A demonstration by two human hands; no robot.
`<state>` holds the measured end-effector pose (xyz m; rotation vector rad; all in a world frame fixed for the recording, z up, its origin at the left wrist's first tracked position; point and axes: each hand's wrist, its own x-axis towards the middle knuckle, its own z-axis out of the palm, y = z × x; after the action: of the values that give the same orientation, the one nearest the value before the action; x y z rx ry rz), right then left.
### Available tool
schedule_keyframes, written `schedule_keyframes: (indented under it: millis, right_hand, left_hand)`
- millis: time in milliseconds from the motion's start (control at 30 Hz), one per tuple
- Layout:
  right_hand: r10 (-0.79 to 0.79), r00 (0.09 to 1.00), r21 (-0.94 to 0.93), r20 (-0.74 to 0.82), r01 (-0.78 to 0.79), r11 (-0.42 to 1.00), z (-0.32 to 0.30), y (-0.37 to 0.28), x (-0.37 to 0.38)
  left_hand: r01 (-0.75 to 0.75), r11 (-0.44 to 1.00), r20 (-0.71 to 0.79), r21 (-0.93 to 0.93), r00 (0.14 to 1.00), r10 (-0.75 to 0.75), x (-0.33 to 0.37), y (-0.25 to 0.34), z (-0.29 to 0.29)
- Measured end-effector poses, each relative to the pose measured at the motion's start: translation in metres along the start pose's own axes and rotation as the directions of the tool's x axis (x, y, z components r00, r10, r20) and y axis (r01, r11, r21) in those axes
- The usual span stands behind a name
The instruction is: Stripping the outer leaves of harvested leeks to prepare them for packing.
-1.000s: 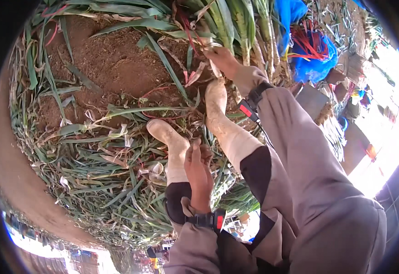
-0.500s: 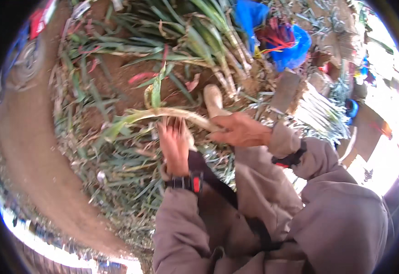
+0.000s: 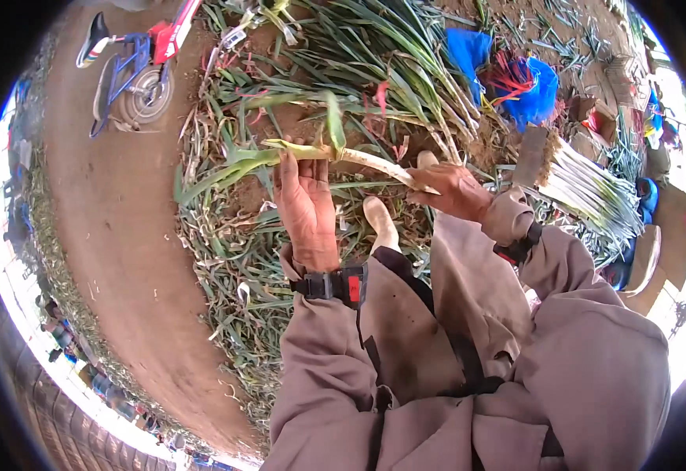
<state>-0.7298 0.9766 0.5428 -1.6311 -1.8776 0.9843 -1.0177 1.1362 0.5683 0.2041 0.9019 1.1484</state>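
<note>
A single long green onion [image 3: 374,162] stretches across in front of me, its pale stalk to the right and green leaves fanning to the left. Around its root end, my right hand [image 3: 457,193] is closed. My left hand [image 3: 308,210] is palm up where the stalk turns into leaves; its fingers pass behind the onion, their tips partly hidden. One torn leaf [image 3: 334,122] sticks up from the stalk. Beyond my hands lies a heap of untrimmed green onions [image 3: 406,59] with long dark leaves.
Stripped leaves [image 3: 241,271] litter the ground around my boots [image 3: 380,224]. At the right sits a stack of cleaned white stalks [image 3: 582,184]. Blue plastic [image 3: 535,94] with red ties lies beyond. A small bicycle [image 3: 142,86] stands on the dirt path [image 3: 123,235] at left.
The view has shifted, bringing the bicycle further in. My left hand has turned more palm up at the leaf end. The upright leaf bends differently; my right hand keeps the root end.
</note>
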Motion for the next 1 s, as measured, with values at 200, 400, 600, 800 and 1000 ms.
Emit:
schedule_keyframes:
  millis: [200,400,600,800,1000]
  right_hand:
    - [-0.119,0.929,0.177,-0.351,0.191,0.966,0.024,-0.161,0.096]
    - [0.105,0.993,0.694,-0.050,-0.041,0.719,0.039,-0.306,0.152]
    - [-0.208,0.978,0.623,-0.004,0.165,0.765,0.046,-0.376,0.201]
    - [-0.214,0.976,0.509,0.029,0.170,0.844,0.082,-0.421,0.249]
    - [-0.184,0.979,0.511,0.090,0.113,0.852,0.103,-0.433,0.331]
  left_hand:
    - [0.019,0.974,-0.044,0.225,0.999,-0.010,-0.082,0.090,0.015]
    - [-0.002,0.960,0.101,0.280,0.995,-0.028,-0.135,0.209,-0.009]
    - [0.052,0.974,0.152,0.219,0.984,-0.087,-0.149,0.279,-0.037]
    - [0.127,0.992,0.303,0.006,0.945,-0.123,-0.125,0.340,-0.064]
    - [0.130,0.983,0.332,-0.128,0.940,-0.081,-0.049,0.379,-0.081]
